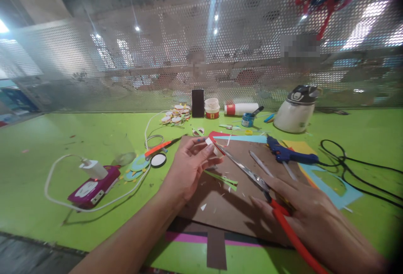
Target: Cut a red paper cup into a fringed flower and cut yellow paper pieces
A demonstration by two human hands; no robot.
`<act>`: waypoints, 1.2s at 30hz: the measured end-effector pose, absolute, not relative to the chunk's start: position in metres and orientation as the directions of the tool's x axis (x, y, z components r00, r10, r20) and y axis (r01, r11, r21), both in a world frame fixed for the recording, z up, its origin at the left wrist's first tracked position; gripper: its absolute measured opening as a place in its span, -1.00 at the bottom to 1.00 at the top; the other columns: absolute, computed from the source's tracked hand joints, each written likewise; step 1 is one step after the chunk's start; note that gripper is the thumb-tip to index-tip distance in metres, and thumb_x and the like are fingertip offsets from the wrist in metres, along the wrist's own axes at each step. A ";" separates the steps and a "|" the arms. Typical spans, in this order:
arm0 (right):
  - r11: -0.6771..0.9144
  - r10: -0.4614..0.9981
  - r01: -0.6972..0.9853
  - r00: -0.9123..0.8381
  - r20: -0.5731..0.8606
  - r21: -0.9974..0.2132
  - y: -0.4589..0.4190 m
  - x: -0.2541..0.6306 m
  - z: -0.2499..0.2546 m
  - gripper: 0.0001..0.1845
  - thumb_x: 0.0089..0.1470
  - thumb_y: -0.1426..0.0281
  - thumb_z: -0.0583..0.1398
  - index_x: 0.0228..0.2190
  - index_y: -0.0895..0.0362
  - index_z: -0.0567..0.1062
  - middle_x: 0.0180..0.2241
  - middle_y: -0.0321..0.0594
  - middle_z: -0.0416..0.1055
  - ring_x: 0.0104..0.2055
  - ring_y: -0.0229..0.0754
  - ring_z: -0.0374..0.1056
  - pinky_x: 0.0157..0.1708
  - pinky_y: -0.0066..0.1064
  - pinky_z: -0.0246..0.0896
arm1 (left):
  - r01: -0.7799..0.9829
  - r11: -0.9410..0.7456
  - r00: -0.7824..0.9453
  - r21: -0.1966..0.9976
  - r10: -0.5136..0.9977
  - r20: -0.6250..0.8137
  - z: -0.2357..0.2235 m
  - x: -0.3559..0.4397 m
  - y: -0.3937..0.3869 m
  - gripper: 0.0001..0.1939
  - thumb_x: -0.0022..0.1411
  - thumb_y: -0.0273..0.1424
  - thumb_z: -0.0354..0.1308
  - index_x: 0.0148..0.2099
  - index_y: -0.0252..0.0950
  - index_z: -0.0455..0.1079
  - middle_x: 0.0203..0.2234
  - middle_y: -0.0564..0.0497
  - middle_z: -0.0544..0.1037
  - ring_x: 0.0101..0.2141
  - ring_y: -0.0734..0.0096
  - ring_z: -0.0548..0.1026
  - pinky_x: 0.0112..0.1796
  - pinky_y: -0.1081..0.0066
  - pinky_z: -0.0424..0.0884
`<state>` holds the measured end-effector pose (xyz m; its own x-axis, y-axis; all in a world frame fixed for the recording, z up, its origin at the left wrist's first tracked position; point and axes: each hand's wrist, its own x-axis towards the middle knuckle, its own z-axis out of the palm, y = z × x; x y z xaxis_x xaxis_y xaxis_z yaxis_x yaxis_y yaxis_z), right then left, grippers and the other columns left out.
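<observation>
Pinched in the fingers of my left hand [189, 165] is a small white and red piece of paper cup [218, 151]. My right hand [310, 209] grips a pair of scissors [244, 169] by the red handles. The blade tips reach the edge of the cup piece, and whether they are cutting it I cannot tell. Below both hands lies a brown board [217, 207] scattered with white scraps. Thin green paper strips [225, 178] rest on it, just under my left hand. A grey pen-like tool [260, 163] lies behind the scissors.
Right of the board sits a blue glue gun [291, 155] with a black cord. At left are a purple power strip [94, 188] and an orange cutter [157, 150]. Paper cups [212, 108], a phone [198, 103], a blue jar [247, 119] and a kettle [296, 110] stand behind.
</observation>
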<state>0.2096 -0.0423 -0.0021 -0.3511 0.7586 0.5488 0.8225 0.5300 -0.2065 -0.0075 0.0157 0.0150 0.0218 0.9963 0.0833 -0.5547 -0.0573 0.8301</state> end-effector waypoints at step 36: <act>0.499 0.820 0.819 -0.340 0.460 -0.284 -0.044 0.211 -0.003 -0.79 0.17 0.26 0.10 -0.30 0.02 0.53 -0.44 -0.22 0.55 -0.49 -0.12 0.47 -0.57 -0.37 0.35 | -0.471 -0.076 -0.008 0.879 0.997 0.081 0.013 -0.010 0.018 -0.65 0.00 -0.43 0.41 -0.18 -0.38 0.41 -0.31 -0.07 0.56 -0.35 0.32 0.57 -0.22 0.20 0.52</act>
